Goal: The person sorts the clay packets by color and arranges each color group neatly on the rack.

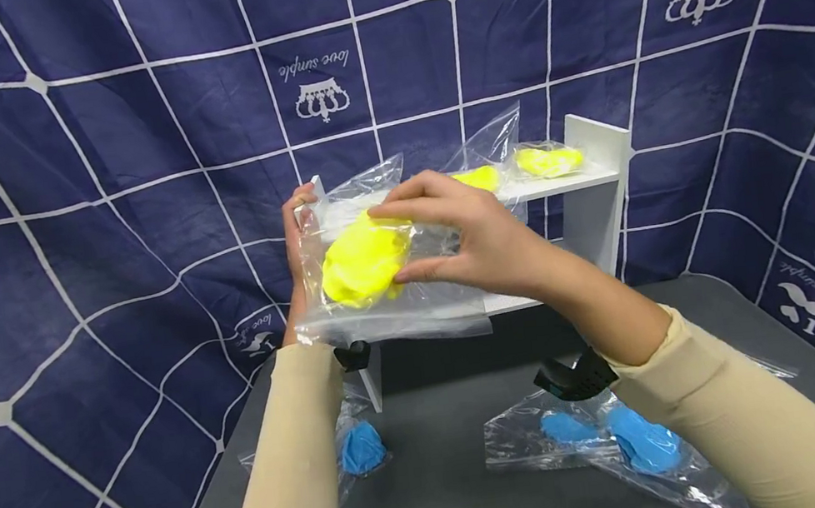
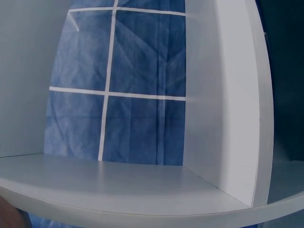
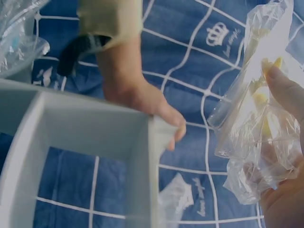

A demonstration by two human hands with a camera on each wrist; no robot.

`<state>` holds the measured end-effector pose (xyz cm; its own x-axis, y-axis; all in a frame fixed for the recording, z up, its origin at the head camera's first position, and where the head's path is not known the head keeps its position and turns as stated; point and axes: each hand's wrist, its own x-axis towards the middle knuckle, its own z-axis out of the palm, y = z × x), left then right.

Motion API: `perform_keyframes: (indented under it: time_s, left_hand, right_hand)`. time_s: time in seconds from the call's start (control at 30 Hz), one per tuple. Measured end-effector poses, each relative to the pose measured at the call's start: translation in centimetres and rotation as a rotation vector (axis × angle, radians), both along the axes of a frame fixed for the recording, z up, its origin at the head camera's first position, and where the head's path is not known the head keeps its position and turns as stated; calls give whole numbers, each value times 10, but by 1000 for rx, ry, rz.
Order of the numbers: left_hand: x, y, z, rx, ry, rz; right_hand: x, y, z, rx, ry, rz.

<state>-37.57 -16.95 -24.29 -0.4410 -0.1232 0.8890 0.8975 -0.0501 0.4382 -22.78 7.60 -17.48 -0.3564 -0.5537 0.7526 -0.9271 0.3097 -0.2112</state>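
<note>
My right hand [image 1: 476, 233] pinches a clear zip bag [image 1: 452, 316] with a bright yellow, putty-like lump [image 1: 363, 263] inside, held up in front of a small white shelf [image 1: 601, 198]. In the right wrist view the same bag [image 3: 237, 128] hangs crumpled between thumb and fingers. On the far left, my left hand [image 1: 294, 233] grips the shelf's side panel, partly hidden behind the bag. The right wrist view shows that left hand [image 3: 142, 97] with its fingers at the panel's corner. Only the shelf's bare compartments [image 2: 118, 185] and a sliver of skin appear in the left wrist view.
Two more bagged yellow lumps lie on the shelf top, one yellow lump [image 1: 478, 179] beside another yellow lump [image 1: 549, 161] at the right. Bagged blue lumps rest on the dark table [image 1: 441, 485]: a blue lump [image 1: 362, 448] at left, others [image 1: 643, 441] at right. A blue checked cloth [image 1: 139, 150] hangs behind.
</note>
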Motion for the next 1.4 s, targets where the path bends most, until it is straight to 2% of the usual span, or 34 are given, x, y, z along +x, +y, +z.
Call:
perform_keyframes:
  time_s: [0.03,0.13,0.17,0.3,0.4,0.47,0.53,0.7,0.83,1.0,1.23,1.4]
  left_hand:
    - [0,0,0,26,1,-51]
    - [-6,0,1,66,26,-92]
    - [-7,0,1,62,15,-70]
    - [-5,1,1,11,-64,90]
    - [-2,3,3,-21,-93,163]
    - [3,3,5,-38,-88,180]
    - [14,6,9,-43,-98,184]
    - [35,11,15,-68,-129,196]
    - [38,11,16,-74,-123,194]
    - [34,12,15,-62,-104,200]
    - [8,5,4,-51,-61,185]
    - [1,0,2,-52,-37,185]
  right_hand:
    - [-2,0,4,-3,-4,-10]
    - [-11,2,16,-18,-12,-60]
    - [-15,3,19,-22,-16,-82]
    - [-34,6,28,-46,-60,-175]
    - [-50,7,31,-56,-124,-237]
    - [-59,6,30,-53,-172,-270]
    - [-68,5,28,-37,-203,-300]
    - [-85,1,25,11,-215,-343]
    - [-96,-1,26,49,-198,-384]
    - [-112,-5,25,92,-218,-441]
    - [-124,-14,15,166,-290,-458]
    - [-127,-19,12,188,-331,-480]
